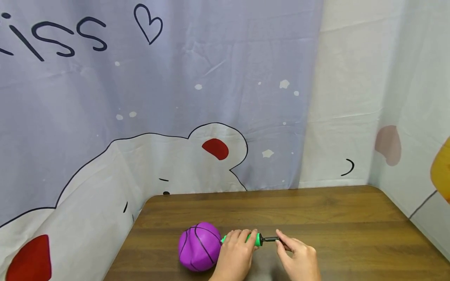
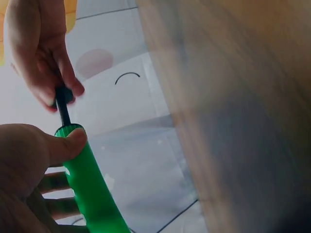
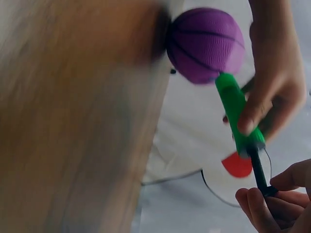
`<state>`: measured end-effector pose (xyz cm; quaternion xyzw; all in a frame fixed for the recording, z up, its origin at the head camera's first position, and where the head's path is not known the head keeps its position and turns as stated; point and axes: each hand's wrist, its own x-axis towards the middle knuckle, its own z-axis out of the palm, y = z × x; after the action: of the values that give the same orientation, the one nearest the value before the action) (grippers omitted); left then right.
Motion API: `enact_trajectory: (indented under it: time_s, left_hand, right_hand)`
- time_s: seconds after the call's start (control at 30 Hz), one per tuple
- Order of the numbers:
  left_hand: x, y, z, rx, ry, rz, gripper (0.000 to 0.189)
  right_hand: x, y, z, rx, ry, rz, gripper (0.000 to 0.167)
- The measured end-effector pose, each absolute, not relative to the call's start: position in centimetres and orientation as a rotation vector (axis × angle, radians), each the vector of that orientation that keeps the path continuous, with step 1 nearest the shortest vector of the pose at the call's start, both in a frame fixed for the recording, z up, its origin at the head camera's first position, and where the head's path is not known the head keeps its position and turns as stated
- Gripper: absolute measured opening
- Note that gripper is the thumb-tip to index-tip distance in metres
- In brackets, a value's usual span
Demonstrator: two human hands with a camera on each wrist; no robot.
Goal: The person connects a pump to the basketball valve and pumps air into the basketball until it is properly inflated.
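Wood-grain tabletop [image 1: 351,226] forms the work surface, with rounded corners at its far edge.

Right hand [image 1: 300,253]: thumb and fingers pinch the black handle [image 3: 269,190] at the outer end of the pump rod [image 1: 270,239]. Left hand [image 1: 234,253]: fingers and thumb wrap the green pump barrel [image 2: 95,189]. A length of rod is exposed between barrel and handle. The purple ball [image 1: 200,246] sits at the left, against the nozzle end of the barrel; its skin is creased inward on one side. Needle seating cannot be determined, as the joint is too small to make out.

Step in hand, as judged: inflating the ball, with the rod partly out. The next move calls for the left hand to keep barrel and ball aligned while the right hand drives the handle straight toward the barrel. Side load could work the nozzle loose.

Behind the table hangs a printed curtain [image 1: 246,58], grayish lavender beside white, with black lettering and a heart outline [image 1: 149,39] at upper left.
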<state>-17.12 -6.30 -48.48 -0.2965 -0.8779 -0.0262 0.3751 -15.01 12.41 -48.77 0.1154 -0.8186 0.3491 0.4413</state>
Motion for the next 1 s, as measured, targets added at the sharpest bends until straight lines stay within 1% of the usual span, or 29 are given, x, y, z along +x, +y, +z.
enact_trajectory:
  time_s: [0.23,0.5,0.87,1.0]
  left_hand:
    - [-16.9,-6.3,-48.4,-0.793,-2.363,-0.137,0.043]
    - [-17.1,-6.9,-48.3,-0.803,-2.398,-0.208,0.043]
    - [-17.5,-7.8,-48.0,-0.74,-2.365,-0.213,0.046]
    - [-17.4,-7.8,-48.0,-0.739,-2.368,-0.207,0.045]
  right_hand:
    - [-15.0,11.2,-49.3,0.327,-2.068,0.946,0.033]
    - [-14.8,13.1,-48.4,0.303,-2.057,0.907,0.036]
    - [-13.4,16.4,-46.3,-0.011,-2.198,0.968,0.029]
    - [-13.3,16.4,-46.1,-0.025,-2.213,0.957,0.028]
